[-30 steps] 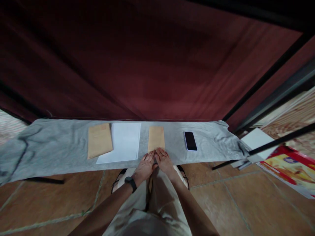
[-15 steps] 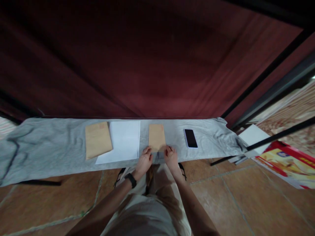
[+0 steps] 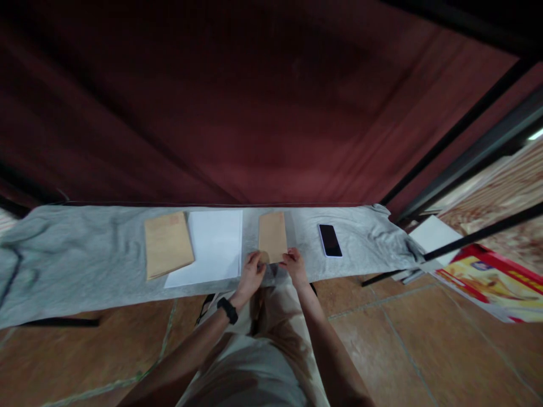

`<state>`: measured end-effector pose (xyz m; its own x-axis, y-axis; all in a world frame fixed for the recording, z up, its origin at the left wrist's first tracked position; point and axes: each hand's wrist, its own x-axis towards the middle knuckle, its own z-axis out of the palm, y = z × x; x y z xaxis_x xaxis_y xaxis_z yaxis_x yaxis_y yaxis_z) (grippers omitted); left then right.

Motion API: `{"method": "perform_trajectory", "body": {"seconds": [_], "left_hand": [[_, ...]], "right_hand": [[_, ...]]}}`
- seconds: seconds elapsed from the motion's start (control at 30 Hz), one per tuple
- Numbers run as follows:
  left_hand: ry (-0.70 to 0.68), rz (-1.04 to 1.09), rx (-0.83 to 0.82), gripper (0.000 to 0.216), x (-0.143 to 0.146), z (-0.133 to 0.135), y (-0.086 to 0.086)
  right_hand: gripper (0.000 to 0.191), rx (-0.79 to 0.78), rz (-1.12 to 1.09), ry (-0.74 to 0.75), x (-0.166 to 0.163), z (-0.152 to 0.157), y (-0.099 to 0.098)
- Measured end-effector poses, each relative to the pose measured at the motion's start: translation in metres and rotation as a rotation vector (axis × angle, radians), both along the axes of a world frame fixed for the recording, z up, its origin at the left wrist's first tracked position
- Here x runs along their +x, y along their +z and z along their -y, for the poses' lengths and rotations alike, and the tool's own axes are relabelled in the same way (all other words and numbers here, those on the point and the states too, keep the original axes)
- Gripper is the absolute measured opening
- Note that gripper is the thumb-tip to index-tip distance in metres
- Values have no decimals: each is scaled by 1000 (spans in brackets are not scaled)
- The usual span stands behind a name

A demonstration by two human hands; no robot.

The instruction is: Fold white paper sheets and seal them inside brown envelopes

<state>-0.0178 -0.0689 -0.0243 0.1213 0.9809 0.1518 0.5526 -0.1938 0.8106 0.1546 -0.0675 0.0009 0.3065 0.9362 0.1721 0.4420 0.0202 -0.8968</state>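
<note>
My feed is dim overall. The dark red curtain (image 3: 254, 113) swallows most of the light, with its top edge near black. The only bright spot is a strip at far right, right of the curtain. Heavy wide-angle bending at the edges; the grey cloth (image 3: 85, 254) curves. Soft focus, noise, no glare.

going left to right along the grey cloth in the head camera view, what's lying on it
larger brown envelope → white sheet of paper → narrow brown envelope, its near end held by the left hand and right hand → black phone.
</note>
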Motion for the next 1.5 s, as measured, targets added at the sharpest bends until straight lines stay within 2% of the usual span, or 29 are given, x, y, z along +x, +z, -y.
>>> {"method": "perform_trajectory", "body": {"seconds": [0.1,0.17,0.3,0.37,0.43,0.57,0.67,0.77,0.87,0.97,1.1,1.23,1.5], "left_hand": [[48,138,-114,41,4,5,13],[82,352,-279,46,11,11,28],[33,807,-552,50,25,16,57],[28,930,-595,44,28,14,63],[44,971,-595,36,28,11,61],[25,939,-622,25,22,1,51],[-12,914,-679,25,17,-6,45],[-47,888,-715,33,13,-11,39],[-16,835,-703,39,11,-13,32],[40,778,-692,38,14,-14,25],[94,689,-676,31,20,-17,17],[141,591,-689,29,21,-20,12],[203,473,-713,29,21,-21,11]], "right_hand": [[35,40,-136,-8,-7,8,15],[35,75,-127,2,-14,16,28],[37,46,195,119,-33,39,47],[45,21,316,153,-45,49,47],[56,25,373,188,-54,56,43],[71,87,343,215,-58,60,27],[68,120,323,145,-43,56,14],[63,68,346,36,-20,48,4],[55,40,368,-15,-1,45,-4],[50,83,435,115,2,50,-12],[49,81,582,308,-15,63,-24],[50,8,670,280,-21,69,-32],[48,-44,722,225,11,71,-28]]}}
